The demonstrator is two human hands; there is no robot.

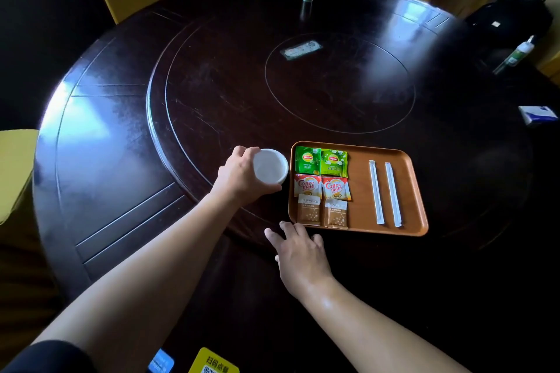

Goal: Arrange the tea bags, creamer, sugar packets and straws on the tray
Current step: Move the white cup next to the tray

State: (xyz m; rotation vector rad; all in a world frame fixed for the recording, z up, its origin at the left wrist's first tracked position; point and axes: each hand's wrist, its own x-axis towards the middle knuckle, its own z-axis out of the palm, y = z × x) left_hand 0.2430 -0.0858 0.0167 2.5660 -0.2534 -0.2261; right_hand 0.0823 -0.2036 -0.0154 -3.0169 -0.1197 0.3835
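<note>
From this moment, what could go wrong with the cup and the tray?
The left hand holds the white cup close beside the tray; moving it could bump the rim and shift the neat packets. The right hand is at the tray's near corner and might nudge it, so the straws could roll.

Packets [322, 186] left on tray [357, 228], straws [385, 193] right.

2 bare forearms, no watch, ring or band on either wrist. Left hand [242, 174] and right hand [298, 251] bare too. 1 dark sleeve [45, 356] at the left upper arm.
</note>
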